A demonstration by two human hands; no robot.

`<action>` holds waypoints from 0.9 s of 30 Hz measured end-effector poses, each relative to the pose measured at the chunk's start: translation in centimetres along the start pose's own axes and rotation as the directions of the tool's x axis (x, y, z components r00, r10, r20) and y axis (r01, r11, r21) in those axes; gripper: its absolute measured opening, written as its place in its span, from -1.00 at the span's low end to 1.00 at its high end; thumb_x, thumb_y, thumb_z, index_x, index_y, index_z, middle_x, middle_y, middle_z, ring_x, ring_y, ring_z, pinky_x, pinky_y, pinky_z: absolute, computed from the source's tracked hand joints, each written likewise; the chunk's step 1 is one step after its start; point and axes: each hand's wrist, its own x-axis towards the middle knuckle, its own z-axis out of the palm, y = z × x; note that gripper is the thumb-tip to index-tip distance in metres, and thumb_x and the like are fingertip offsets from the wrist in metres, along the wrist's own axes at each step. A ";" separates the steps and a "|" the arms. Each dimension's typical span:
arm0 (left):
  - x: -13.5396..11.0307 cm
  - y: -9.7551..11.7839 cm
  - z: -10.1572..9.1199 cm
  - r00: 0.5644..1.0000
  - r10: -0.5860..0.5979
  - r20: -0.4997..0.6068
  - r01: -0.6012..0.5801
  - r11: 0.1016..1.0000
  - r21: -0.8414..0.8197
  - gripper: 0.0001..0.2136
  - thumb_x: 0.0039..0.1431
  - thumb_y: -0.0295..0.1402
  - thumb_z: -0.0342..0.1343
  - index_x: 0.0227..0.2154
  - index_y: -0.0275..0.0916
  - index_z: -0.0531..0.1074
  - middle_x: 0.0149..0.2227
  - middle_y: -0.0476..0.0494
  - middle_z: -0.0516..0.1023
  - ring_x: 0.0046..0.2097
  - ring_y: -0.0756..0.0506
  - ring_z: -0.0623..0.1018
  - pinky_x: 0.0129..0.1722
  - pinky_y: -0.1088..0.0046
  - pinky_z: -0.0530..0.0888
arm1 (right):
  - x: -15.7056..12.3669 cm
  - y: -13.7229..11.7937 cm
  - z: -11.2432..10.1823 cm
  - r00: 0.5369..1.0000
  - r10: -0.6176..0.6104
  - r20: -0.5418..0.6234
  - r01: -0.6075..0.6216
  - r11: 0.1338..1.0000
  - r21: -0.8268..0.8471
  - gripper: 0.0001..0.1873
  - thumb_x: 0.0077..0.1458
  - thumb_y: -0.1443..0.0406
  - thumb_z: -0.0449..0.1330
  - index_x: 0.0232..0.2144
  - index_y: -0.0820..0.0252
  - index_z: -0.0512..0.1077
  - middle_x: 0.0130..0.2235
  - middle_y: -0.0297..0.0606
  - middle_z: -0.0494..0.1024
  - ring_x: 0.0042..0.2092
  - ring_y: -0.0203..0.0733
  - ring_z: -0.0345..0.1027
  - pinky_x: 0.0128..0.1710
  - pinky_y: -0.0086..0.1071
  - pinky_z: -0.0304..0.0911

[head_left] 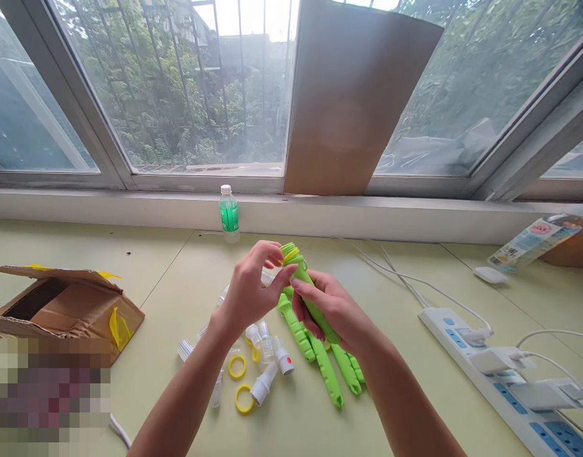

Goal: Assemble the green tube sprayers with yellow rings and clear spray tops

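Fingers of the left hand are bent together in a pinch on the top end of a green handle. They close just where a yellow ring sits around its ribbed head. The thumb presses the neck under the ring, and I cannot tell if the other fingertips touch the ring itself. Right below these fingers, the right hand is clenched around the middle of the same handle and holds it tilted, above the table.

The work in hand seems to be settling the ring on the head. To do it well, I think the right hand should keep the handle quiet while only the left fingertips work. The ring should stay level all around and not be pushed from one side, because it looks thin and may twist.

Under the fingers, more green handles lie side by side. A little to the left of them lie white caps, small clear tubes and loose yellow rings. Far left of the fingers stands an open cardboard box. Beyond them a water bottle stands at the sill, and far to the right lies a power strip.
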 end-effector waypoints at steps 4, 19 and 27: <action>0.0 0.0 0.1 1.000 -0.010 0.005 0.010 1.000 0.007 -0.85 0.15 -0.36 0.17 -0.28 -0.21 0.30 -0.20 -0.08 0.48 -0.33 0.04 0.51 -0.31 0.43 0.57 | 0.1 0.1 0.0 1.000 0.002 -0.009 -0.002 1.000 0.003 -0.70 0.17 0.07 0.14 -0.39 0.20 0.30 -0.61 -0.44 0.37 -0.72 -0.44 0.09 -0.78 -0.56 -0.03; 0.0 -0.1 0.3 1.000 -0.005 0.005 0.005 1.000 0.028 -0.85 0.16 -0.37 0.15 -0.26 -0.20 0.28 -0.21 -0.06 0.47 -0.35 0.05 0.50 -0.32 0.44 0.57 | 0.1 0.1 0.1 1.000 0.000 -0.008 0.000 1.000 -0.001 -0.70 0.19 0.08 0.12 -0.39 0.19 0.28 -0.59 -0.43 0.37 -0.71 -0.44 0.10 -0.78 -0.58 -0.04; -0.1 -0.2 0.4 1.000 -0.012 0.010 0.011 1.000 0.021 -0.85 0.17 -0.36 0.14 -0.25 -0.20 0.27 -0.19 -0.08 0.47 -0.32 0.03 0.52 -0.32 0.44 0.57 | 0.0 -0.1 0.1 1.000 0.000 -0.011 0.000 1.000 -0.005 -0.70 0.18 0.07 0.13 -0.37 0.19 0.29 -0.59 -0.43 0.36 -0.71 -0.44 0.09 -0.78 -0.57 -0.04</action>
